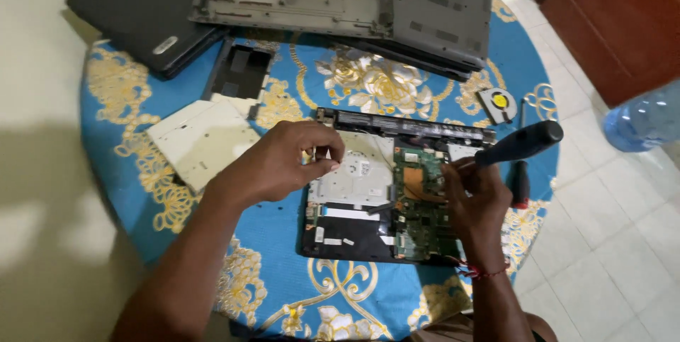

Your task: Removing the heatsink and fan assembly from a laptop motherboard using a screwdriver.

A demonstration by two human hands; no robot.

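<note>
The opened laptop base (382,186) lies near the table's near-right edge on the blue floral cloth (283,271). The left hand (283,161) pinches something too small to tell at the base's left rim. The right hand (478,200) grips a black-handled screwdriver (520,144) over the green circuit board (421,204). Bare cloth lies near-left; a white drive (202,140) and more laptop shells (354,2) crowd the far side.

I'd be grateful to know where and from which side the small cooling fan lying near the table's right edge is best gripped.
Probably pinch the cooling fan by its outer frame, from above, at opposite edges. It lies flat on the blue cloth, its hub and blades are exposed, and nothing crowds it.
</note>
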